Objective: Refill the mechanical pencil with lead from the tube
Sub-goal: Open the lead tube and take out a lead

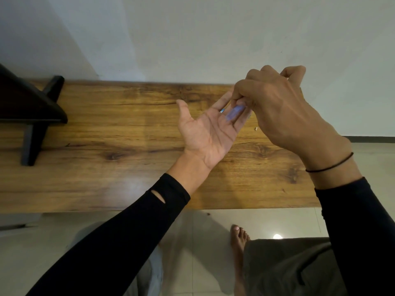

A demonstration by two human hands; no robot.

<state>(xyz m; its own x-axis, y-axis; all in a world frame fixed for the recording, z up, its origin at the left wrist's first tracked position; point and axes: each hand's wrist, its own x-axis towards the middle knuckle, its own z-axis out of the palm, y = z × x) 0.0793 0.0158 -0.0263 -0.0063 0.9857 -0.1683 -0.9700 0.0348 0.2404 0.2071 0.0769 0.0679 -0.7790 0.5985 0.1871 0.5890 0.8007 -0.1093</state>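
Lead tube point(235, 112) – blurred, apparently pinched by right hand point(284, 112), over open left palm point(205, 133)

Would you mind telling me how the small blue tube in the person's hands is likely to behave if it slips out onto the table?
The blue tube looks small and translucent, so it is probably light plastic. It appears rounded, so on the smooth wooden table it may well roll. The right hand tilts it over the open left hand, and fine leads, if any spill, would likely snap easily.
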